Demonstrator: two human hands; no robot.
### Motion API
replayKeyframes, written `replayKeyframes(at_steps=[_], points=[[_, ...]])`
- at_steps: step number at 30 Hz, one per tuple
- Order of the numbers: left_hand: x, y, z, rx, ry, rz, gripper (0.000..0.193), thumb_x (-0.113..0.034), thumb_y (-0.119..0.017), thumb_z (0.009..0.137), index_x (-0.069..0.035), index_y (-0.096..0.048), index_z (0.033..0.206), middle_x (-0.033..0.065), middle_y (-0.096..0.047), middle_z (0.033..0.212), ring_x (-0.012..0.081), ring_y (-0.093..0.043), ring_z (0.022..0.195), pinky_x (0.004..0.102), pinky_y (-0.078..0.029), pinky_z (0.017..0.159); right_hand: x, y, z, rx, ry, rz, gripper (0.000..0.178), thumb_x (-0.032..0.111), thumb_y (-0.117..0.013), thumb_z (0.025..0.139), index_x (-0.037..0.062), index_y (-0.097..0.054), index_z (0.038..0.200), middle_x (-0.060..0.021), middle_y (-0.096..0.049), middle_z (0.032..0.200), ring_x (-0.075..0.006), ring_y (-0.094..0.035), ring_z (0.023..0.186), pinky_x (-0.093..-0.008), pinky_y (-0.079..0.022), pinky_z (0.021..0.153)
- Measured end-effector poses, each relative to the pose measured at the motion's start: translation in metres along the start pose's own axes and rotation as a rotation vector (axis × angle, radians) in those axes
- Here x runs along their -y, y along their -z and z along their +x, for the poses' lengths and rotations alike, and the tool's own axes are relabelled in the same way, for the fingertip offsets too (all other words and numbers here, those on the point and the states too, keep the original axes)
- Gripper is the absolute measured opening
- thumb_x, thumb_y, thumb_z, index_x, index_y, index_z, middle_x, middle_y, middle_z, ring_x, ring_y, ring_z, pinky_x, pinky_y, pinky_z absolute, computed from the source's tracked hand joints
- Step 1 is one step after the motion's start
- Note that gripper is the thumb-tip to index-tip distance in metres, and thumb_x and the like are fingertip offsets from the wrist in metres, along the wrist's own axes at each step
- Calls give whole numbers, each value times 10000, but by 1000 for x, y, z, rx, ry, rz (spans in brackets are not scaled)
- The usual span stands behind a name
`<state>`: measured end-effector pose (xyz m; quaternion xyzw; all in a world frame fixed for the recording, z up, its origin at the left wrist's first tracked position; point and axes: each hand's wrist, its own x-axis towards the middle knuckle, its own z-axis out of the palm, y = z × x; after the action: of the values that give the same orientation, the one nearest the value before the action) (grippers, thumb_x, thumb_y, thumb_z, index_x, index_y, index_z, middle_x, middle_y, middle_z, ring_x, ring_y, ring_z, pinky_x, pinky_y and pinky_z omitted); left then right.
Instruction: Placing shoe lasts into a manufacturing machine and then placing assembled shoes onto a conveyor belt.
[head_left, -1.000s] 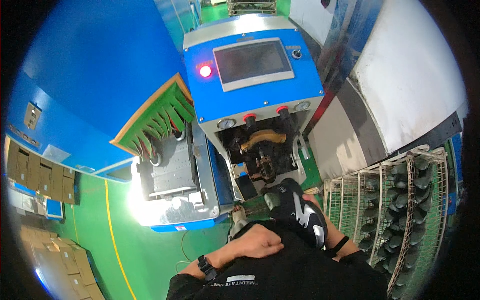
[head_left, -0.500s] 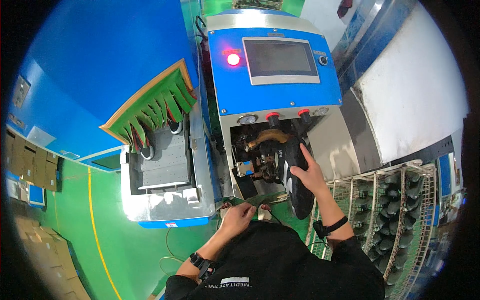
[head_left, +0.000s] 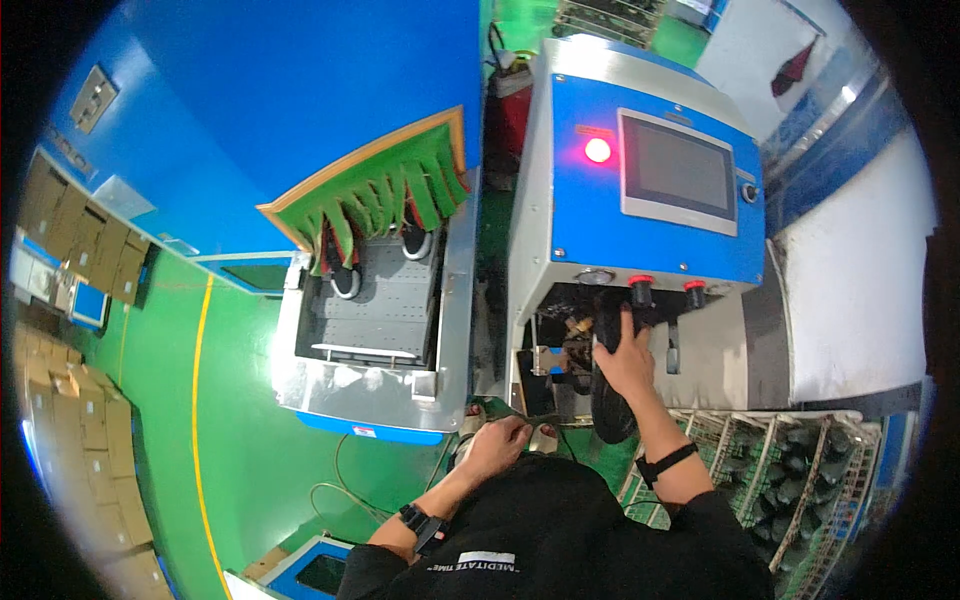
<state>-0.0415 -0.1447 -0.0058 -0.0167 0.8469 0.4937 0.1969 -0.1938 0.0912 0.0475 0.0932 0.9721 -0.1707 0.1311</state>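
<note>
My right hand grips a black shoe, which stands lengthwise in the front opening of a blue and white machine. Its thumb lies on the near side and its fingers reach up along the shoe. The shoe's upper end goes into the shadow under the panel, beside metal parts in the opening. In front of my waist, my left hand is closed with curled fingers, apart from the shoe. Nothing shows in it.
On the left, a conveyor carries two dark shoes under a green strip curtain. A wire rack with dark shoe-shaped pieces stands at the right. Cardboard boxes line the far left. A hose lies on the green floor.
My right hand has pushed the shoe further up into the machine's opening and turned it more upright. The view has swung left, so the machines sit further right. My left hand stays near my waist.
</note>
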Motion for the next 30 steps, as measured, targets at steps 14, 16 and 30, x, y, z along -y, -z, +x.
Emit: replayKeyframes(at_steps=[14, 16, 30], points=[[-19, -14, 34, 287, -122, 40, 381, -368, -534, 1002, -29, -669, 1111, 177, -712, 928, 340, -702, 830, 440, -536, 740, -33, -17, -63, -388, 292, -43, 925, 419, -684, 876, 113, -186, 1594, -424, -416, 1286, -571, -575, 1050, -553, -538, 814], [-15, -24, 42, 518, 129, -440, 441, -430, -497, 1030, -44, -613, 1209, 160, -711, 948, 267, -693, 776, 385, -537, 678, -44, -21, -94, -408, 372, -35, 901, 356, -791, 770, 142, -367, 1536, -367, -431, 1323, -546, -567, 1092, -540, -543, 829], [-24, -53, 11, 970, 610, -976, 692, -669, -343, 999, -113, -591, 1328, 73, -707, 1122, 224, -667, 907, 357, -513, 747, -71, 27, -242, 240, 95, 803, 979, 489, -691, 909, -12, -182, 1578, -258, -455, 1472, -367, -580, 1230, -404, -467, 1053]])
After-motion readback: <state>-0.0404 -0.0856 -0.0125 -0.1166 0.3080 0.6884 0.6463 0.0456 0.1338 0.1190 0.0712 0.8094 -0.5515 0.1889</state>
